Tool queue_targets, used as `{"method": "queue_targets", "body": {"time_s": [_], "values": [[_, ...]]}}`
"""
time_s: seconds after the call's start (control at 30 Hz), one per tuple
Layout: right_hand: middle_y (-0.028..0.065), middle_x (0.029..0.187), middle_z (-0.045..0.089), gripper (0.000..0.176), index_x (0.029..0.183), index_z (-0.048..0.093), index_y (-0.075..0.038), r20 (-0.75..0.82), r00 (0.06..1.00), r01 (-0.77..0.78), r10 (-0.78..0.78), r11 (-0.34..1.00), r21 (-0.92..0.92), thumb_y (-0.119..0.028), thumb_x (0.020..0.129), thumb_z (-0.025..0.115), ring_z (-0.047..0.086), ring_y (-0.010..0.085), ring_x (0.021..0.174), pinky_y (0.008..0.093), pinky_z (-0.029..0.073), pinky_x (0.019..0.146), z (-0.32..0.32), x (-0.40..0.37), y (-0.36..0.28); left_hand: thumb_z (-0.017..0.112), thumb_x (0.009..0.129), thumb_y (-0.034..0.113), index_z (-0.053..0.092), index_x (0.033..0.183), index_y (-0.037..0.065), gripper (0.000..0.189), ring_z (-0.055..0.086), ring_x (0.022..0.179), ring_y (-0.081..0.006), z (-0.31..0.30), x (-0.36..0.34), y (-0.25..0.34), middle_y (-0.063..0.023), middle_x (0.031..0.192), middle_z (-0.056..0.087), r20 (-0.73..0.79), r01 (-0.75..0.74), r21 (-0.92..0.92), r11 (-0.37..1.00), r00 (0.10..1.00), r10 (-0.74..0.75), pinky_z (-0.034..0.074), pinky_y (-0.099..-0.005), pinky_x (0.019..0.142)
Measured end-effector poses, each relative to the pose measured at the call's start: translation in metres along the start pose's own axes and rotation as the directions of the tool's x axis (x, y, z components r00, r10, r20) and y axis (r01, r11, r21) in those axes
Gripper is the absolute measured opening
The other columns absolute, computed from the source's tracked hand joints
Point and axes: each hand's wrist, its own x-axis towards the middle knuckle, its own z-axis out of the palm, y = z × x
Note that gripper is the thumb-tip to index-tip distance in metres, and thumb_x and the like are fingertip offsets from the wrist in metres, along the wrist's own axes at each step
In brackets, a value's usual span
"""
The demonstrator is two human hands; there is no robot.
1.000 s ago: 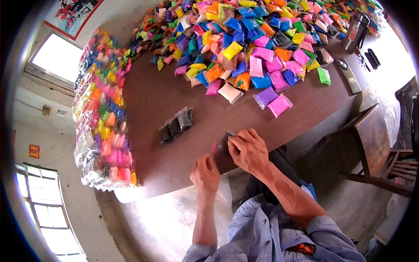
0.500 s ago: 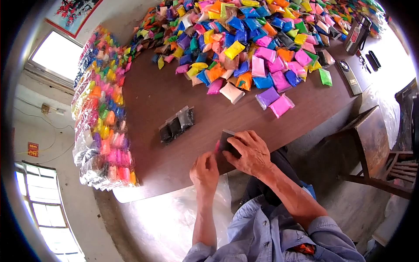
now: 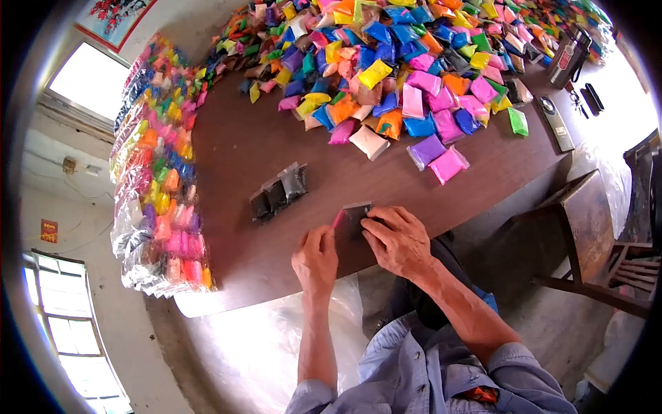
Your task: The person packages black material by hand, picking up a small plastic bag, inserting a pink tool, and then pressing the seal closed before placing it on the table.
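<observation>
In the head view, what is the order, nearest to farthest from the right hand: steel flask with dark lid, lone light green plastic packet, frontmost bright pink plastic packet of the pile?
1. Pink packet: ahead, slightly right of the right hand.
2. Green packet: farther out, right.
3. Steel flask: farthest, also right.

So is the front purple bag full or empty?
Full: purple stuff fills most of the purple bag, leaving a clear edge.

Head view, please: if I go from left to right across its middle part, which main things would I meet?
Red sign → clear bags of colourful packets → group of black packets → right hand → wooden furniture.
</observation>
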Motion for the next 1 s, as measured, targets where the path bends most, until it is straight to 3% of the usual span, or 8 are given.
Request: {"method": "queue_targets", "body": {"time_s": [0.13,0.23,0.33,0.5,0.57,0.7,0.8,1.0], "values": [[0.0045,0.110,0.067,0.025,0.107,0.074,-0.010,0.014,1.000,0.001,-0.001,1.000,-0.004,-0.006,0.084,0.079,0.066,0.0262,0.100,0.0375,0.054,0.087,0.001,0.001,0.002,0.077,0.093,0.010,0.074,0.097,0.008,0.005,0.069,0.070,-0.0304,-0.009,0.005,0.008,-0.0126,0.082,0.070,-0.013,0.012,-0.050,0.999,1.000,-0.013,0.054,-0.0410,0.064],[0.0042,0.109,0.067,0.026,0.107,0.074,-0.010,0.026,1.000,0.009,-0.009,1.000,-0.010,-0.005,0.082,0.078,0.066,0.0261,0.098,0.0374,0.054,0.086,0.000,0.000,0.002,0.076,0.093,0.012,0.074,0.098,0.009,0.006,0.070,0.072,-0.0326,-0.006,0.005,0.020,-0.0124,0.085,0.072,0.004,-0.068,-0.142,0.988,0.998,0.069,0.055,-0.0422,0.065],[0.0051,0.105,0.068,0.026,0.105,0.074,-0.011,0.009,0.999,0.039,-0.039,0.999,-0.033,0.000,0.081,0.080,0.067,0.0267,0.090,0.0362,0.055,0.079,-0.003,0.003,0.000,0.075,0.094,0.017,0.075,0.098,0.013,0.005,0.071,0.080,-0.0382,0.003,0.008,0.015,-0.0117,0.092,0.074,0.113,-0.065,0.006,0.998,0.992,0.063,0.056,-0.0460,0.068],[0.0035,0.108,0.068,0.032,0.109,0.073,-0.012,0.019,0.999,0.036,-0.035,0.999,-0.007,-0.001,0.079,0.079,0.066,0.0261,0.096,0.0364,0.054,0.083,0.000,-0.001,0.004,0.074,0.095,0.017,0.076,0.097,0.013,0.005,0.072,0.081,-0.0373,-0.001,0.024,0.001,-0.0121,0.093,0.074,0.104,0.005,0.098,0.995,0.994,-0.015,0.057,-0.0463,0.071],[0.0024,0.111,0.068,0.035,0.112,0.073,-0.013,0.054,0.998,0.021,-0.021,1.000,-0.011,-0.003,0.079,0.078,0.065,0.0256,0.101,0.0371,0.053,0.088,0.001,-0.002,0.005,0.073,0.096,0.020,0.076,0.097,0.012,0.009,0.072,0.081,-0.0372,-0.008,0.026,0.006,-0.0118,0.091,0.073,0.121,0.019,0.044,0.999,0.992,-0.024,0.057,-0.0460,0.071],[0.0042,0.108,0.070,0.039,0.109,0.074,-0.013,0.029,0.999,0.043,-0.043,0.999,-0.025,0.003,0.074,0.081,0.067,0.0260,0.094,0.0363,0.055,0.082,-0.002,0.001,0.002,0.071,0.097,0.021,0.075,0.098,0.011,0.011,0.071,0.081,-0.0373,-0.003,0.018,0.027,-0.0111,0.089,0.072,0.119,-0.068,-0.096,0.993,0.990,0.080,0.056,-0.0465,0.070],[0.0041,0.109,0.070,0.040,0.110,0.073,-0.013,0.035,0.998,0.049,-0.048,0.999,-0.024,0.003,0.074,0.081,0.067,0.0261,0.095,0.0361,0.055,0.082,-0.004,0.001,0.001,0.073,0.095,0.017,0.076,0.100,0.008,0.010,0.071,0.084,-0.0392,-0.004,0.028,0.040,-0.0146,0.096,0.074,0.241,-0.076,0.030,0.997,0.968,0.066,0.056,-0.0447,0.073],[0.0037,0.110,0.070,0.041,0.111,0.073,-0.014,0.036,0.998,0.051,-0.051,0.999,-0.003,0.003,0.074,0.079,0.067,0.0261,0.096,0.0367,0.055,0.082,-0.004,0.000,0.003,0.073,0.096,0.017,0.076,0.099,0.008,0.010,0.071,0.083,-0.0389,0.006,0.038,0.014,-0.0150,0.094,0.074,0.140,-0.054,0.145,0.988,0.990,0.033,0.056,-0.0452,0.072]]}}
